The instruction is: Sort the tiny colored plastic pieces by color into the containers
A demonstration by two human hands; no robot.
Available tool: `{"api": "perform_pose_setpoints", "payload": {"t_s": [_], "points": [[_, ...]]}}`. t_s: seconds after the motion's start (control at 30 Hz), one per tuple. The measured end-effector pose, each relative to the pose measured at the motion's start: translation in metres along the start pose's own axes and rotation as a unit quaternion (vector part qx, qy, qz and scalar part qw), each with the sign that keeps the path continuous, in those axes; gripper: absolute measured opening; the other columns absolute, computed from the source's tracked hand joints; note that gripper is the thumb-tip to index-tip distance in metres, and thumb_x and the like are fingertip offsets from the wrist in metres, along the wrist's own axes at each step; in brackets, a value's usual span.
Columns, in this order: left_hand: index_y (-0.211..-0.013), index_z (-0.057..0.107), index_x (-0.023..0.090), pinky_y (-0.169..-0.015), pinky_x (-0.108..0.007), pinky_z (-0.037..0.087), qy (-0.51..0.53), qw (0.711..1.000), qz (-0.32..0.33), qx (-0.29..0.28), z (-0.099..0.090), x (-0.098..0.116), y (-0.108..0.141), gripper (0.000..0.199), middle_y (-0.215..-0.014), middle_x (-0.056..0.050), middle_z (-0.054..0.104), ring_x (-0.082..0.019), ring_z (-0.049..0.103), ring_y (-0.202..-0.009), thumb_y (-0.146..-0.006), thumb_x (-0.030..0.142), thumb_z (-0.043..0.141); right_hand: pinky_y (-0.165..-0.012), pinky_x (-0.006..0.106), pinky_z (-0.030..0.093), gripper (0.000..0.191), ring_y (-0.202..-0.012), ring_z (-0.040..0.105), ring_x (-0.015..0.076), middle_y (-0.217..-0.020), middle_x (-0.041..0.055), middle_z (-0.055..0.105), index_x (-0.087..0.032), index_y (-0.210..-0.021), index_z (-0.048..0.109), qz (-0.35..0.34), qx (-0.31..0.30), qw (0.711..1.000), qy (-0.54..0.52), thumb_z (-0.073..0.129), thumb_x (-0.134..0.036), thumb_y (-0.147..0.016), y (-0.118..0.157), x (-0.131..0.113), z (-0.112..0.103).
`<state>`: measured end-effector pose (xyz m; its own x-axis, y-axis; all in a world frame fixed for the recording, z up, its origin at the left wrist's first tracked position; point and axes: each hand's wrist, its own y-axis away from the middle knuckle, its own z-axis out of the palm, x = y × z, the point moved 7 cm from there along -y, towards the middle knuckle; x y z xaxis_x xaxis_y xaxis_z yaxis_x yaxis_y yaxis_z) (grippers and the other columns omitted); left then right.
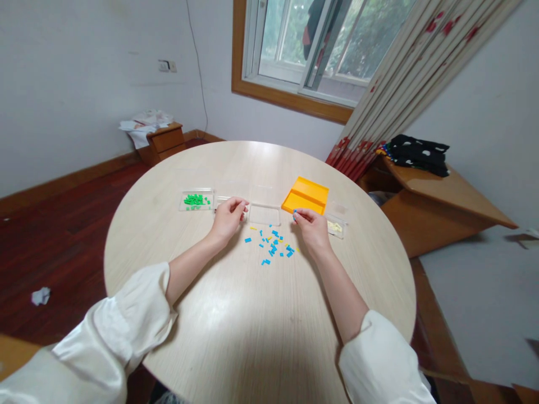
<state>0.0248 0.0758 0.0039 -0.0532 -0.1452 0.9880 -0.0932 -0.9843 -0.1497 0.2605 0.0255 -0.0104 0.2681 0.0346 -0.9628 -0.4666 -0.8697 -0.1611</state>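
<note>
My right hand (pixel 312 229) pinches a small blue piece (pixel 295 212) between thumb and fingertips, just in front of an open orange case (pixel 309 193). My left hand (pixel 228 220) is closed, thumb against the fingers, beside a see-through plastic box (pixel 264 215); whether anything small is in it I cannot make out. Between and below the hands lies a loose scatter of blue pieces (pixel 273 247) mixed with a few yellow pieces (pixel 252 228). Partly hidden behind my left hand is another see-through box (pixel 222 199).
Left on the round table (pixel 236 331), a see-through box (pixel 182 207) holds green pieces (pixel 196 201). Pale yellow pieces (pixel 335 226) lie in a box right of my right hand. Beyond the table stand a small cabinet (pixel 167 140) with papers and a wooden desk (pixel 446 196) with dark cloth.
</note>
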Motion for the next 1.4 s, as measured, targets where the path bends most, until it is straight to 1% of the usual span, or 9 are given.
{"api": "perform_pose_setpoints", "payload": {"t_s": [0.3,0.53,0.63,0.73,0.83,0.97,1.07,1.17,1.4], "points": [[-0.075,0.06,0.014,-0.054,-0.02,0.036,0.017,1.0,-0.003,0.0,-0.001,0.004,0.0,0.01,-0.063,0.002,0.055,-0.007,0.045,-0.053,-0.078,0.019,0.052,-0.074,0.034,0.053,0.024,-0.069,0.065,0.016,-0.085,0.0087,0.071,-0.012,-0.086,0.067,-0.053,0.026,0.998,-0.026,0.06,-0.028,-0.07,-0.005,-0.018,0.034],[-0.076,0.06,0.014,-0.055,-0.021,0.037,0.002,1.0,-0.007,0.0,-0.004,0.001,-0.002,0.012,-0.063,0.002,0.055,-0.008,0.046,-0.053,-0.08,0.019,0.05,-0.08,0.034,0.051,0.024,-0.079,0.066,0.0176,-0.089,0.0109,0.071,-0.012,-0.088,0.069,-0.093,0.013,0.995,0.028,0.051,-0.022,-0.075,0.002,-0.023,0.037],[-0.076,0.06,0.014,-0.059,-0.022,0.039,-0.029,0.999,0.014,-0.008,-0.004,0.0,-0.004,0.012,-0.065,0.001,0.057,-0.009,0.049,-0.058,-0.08,0.021,0.052,-0.077,0.033,0.051,0.02,-0.075,0.064,0.0172,-0.083,0.0083,0.071,-0.014,-0.082,0.07,-0.14,-0.022,0.982,0.124,0.052,-0.019,-0.076,0.01,-0.037,0.035],[-0.076,0.062,0.014,-0.065,-0.024,0.042,-0.094,0.994,0.048,-0.035,0.0,0.002,-0.003,0.01,-0.069,0.0,0.061,-0.011,0.053,-0.064,-0.078,0.019,0.054,-0.072,0.03,0.049,0.017,-0.071,0.063,0.0163,-0.077,0.0067,0.071,-0.015,-0.076,0.07,-0.187,-0.112,0.946,0.238,0.054,-0.012,-0.074,0.022,-0.049,0.041],[-0.076,0.066,0.014,-0.068,-0.027,0.044,-0.195,0.973,0.095,-0.081,0.008,0.006,0.003,0.01,-0.072,-0.001,0.064,-0.012,0.055,-0.066,-0.077,0.016,0.056,-0.07,0.028,0.048,0.017,-0.071,0.062,0.0159,-0.077,0.0067,0.07,-0.016,-0.077,0.071,-0.207,-0.197,0.907,0.31,0.055,-0.009,-0.075,0.034,-0.052,0.047],[-0.08,0.069,0.014,-0.077,-0.03,0.045,-0.3,0.926,0.174,-0.148,0.023,0.009,0.017,0.013,-0.081,-0.005,0.064,-0.015,0.058,-0.079,-0.078,0.012,0.057,-0.071,0.027,0.048,0.019,-0.075,0.064,0.0171,-0.082,0.0087,0.072,-0.015,-0.078,0.072,-0.208,-0.24,0.88,0.352,0.055,-0.007,-0.076,0.039,-0.046,0.052],[-0.085,0.071,0.014,-0.08,-0.03,0.045,-0.36,0.886,0.21,-0.201,0.033,0.006,0.026,0.017,-0.086,-0.007,0.063,-0.017,0.058,-0.085,-0.081,0.012,0.055,-0.073,0.027,0.048,0.021,-0.078,0.065,0.0178,-0.083,0.0085,0.072,-0.016,-0.081,0.073,-0.202,-0.256,0.873,0.363,0.056,-0.005,-0.076,0.038,-0.039,0.054],[-0.09,0.071,0.015,-0.08,-0.031,0.045,-0.406,0.855,0.231,-0.225,0.039,0.001,0.031,0.021,-0.089,-0.009,0.061,-0.018,0.057,-0.086,-0.083,0.012,0.051,-0.075,0.027,0.048,0.022,-0.081,0.066,0.0185,-0.087,0.0092,0.073,-0.016,-0.084,0.074,-0.192,-0.266,0.868,0.373,0.056,-0.005,-0.075,0.037,-0.034,0.054],[-0.094,0.071,0.016,-0.078,-0.032,0.045,-0.454,0.82,0.246,-0.247,0.044,-0.005,0.034,0.027,-0.09,-0.009,0.06,-0.019,0.056,-0.086,-0.085,0.011,0.046,-0.078,0.026,0.047,0.024,-0.084,0.065,0.0178,-0.09,0.0099,0.072,-0.015,-0.087,0.073,-0.178,-0.264,0.862,0.394,0.055,-0.004,-0.076,0.038,-0.038,0.052]]}}
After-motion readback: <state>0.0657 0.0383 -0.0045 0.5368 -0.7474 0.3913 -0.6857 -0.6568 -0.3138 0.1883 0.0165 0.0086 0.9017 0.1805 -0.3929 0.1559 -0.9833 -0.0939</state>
